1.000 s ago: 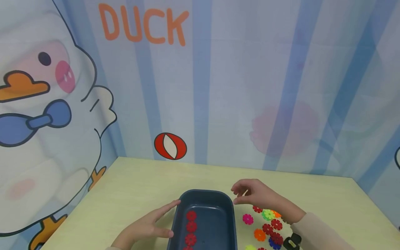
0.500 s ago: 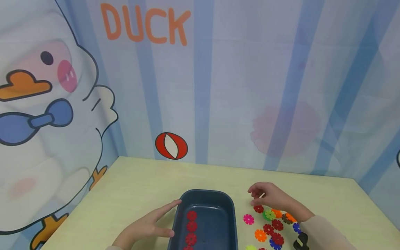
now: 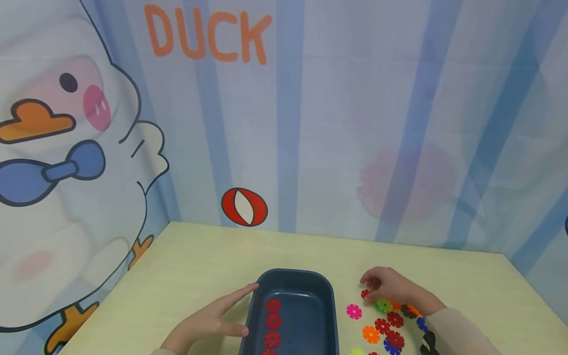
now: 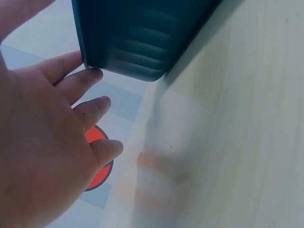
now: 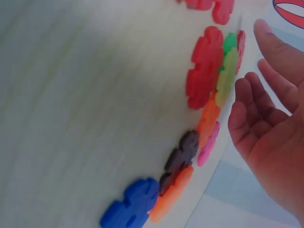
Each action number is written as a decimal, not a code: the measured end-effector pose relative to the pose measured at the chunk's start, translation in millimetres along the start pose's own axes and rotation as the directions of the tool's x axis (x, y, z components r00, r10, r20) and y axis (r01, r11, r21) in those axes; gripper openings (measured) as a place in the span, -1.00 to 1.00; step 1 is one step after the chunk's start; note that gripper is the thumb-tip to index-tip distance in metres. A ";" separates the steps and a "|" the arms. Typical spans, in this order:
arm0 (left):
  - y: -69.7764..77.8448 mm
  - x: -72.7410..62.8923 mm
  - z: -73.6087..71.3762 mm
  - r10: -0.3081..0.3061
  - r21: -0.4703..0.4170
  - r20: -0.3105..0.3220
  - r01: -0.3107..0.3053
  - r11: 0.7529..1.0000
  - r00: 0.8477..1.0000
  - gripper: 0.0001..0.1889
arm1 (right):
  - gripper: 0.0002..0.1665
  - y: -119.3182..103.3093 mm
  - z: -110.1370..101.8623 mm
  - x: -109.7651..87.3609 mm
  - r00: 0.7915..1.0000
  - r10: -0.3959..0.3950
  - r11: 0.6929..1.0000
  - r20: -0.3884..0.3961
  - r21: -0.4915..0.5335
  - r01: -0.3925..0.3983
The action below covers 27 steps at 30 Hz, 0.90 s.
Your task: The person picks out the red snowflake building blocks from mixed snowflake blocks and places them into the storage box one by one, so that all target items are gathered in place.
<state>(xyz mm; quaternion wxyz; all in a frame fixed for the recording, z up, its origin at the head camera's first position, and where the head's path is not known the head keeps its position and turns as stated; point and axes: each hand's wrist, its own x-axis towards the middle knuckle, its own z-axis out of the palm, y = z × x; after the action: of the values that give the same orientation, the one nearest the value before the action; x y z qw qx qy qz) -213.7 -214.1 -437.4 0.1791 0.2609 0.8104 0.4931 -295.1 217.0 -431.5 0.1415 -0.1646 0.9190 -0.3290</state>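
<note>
In the head view, a deep dark blue tray (image 3: 313,315) holds a column of red flower-shaped discs (image 3: 273,321) along its left side. My left hand (image 3: 206,318) lies with spread, straight fingers against the tray's left rim; its fingertips meet the rim in the left wrist view (image 4: 52,123). To the right of the tray, my right hand (image 3: 392,287) hovers low over the loose discs, thumb and fingers apart. A red disc (image 3: 365,294) shows at its fingertips. In the right wrist view, that hand (image 5: 273,128) is beside upright-looking discs, with nothing between thumb and fingers.
Loose flower discs lie right of the tray: a pink one (image 3: 354,311), an orange one (image 3: 371,334), a green one (image 3: 383,305), several red ones (image 3: 395,339) and blue ones. A black wrist strap (image 3: 428,342) is by the right sleeve (image 3: 457,330). A duck-print curtain (image 3: 328,123) stands behind the table (image 3: 199,251).
My right hand has moved right, away from the tray's rim, and lowered to the red disc at the far edge of the loose discs. My left hand has stayed at the tray.
</note>
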 end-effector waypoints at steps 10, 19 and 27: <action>-0.1 0.4 0.4 -0.001 0.000 0.001 0.001 1.000 1.000 -0.14 | -0.64 6.1 3.1 -0.4 1.000 0.006 0.998 -0.001 -0.055 -0.006; 0.3 -0.4 0.1 0.007 0.008 -0.006 -0.006 1.000 1.000 -0.15 | -0.67 7.1 3.4 1.8 1.000 0.006 0.998 0.002 -0.063 -0.006; 0.3 0.2 0.8 0.001 0.009 -0.007 -0.001 1.000 1.000 -0.16 | -0.67 6.1 3.8 1.0 1.000 -0.017 0.999 0.024 -0.035 0.018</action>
<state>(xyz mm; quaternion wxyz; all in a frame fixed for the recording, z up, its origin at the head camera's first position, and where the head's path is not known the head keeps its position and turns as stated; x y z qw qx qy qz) -213.3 -213.4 -437.5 0.1748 0.2604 0.8131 0.4905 -295.9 218.9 -438.4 0.1465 -0.1792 0.9214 -0.3121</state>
